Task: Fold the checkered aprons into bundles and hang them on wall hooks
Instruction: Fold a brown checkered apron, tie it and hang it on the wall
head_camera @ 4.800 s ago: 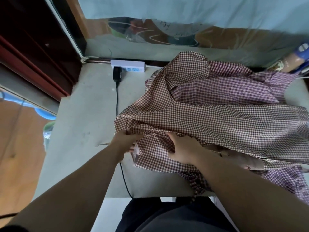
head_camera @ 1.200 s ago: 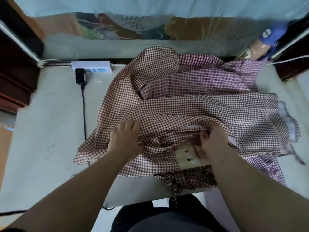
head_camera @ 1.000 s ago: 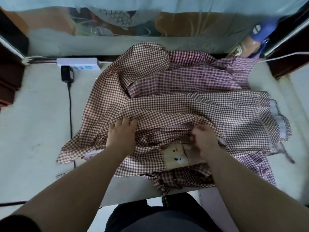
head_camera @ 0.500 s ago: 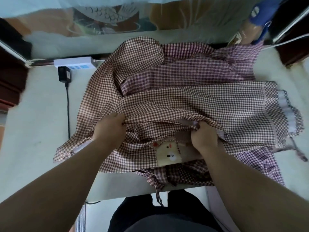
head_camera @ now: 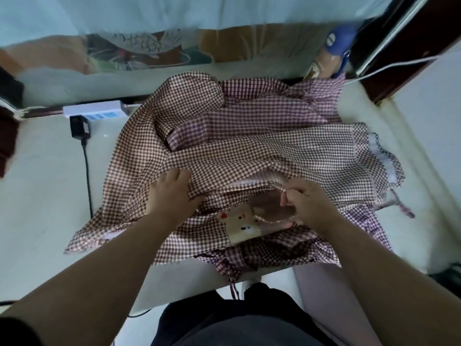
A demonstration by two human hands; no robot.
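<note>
Left hand (head_camera: pixel 172 196) at nine o'clock, flat and open on the brown checkered apron (head_camera: pixel 249 161) spread mid-table; right hand (head_camera: pixel 306 203) at three o'clock, pinched shut on a folded edge by the bear patch (head_camera: pixel 240 226); likely to slip off the table's near edge (head_camera: pixel 189 285) if tugged closer.

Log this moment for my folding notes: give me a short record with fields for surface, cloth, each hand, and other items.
surface: pale table
cloth: checkered aprons heaped loose, none bundled; bear patch showing
left hand: flat, pressing on the cloth
right hand: pinching a fabric edge
other items: white power strip at the table's back edge, black plug with cord
</note>
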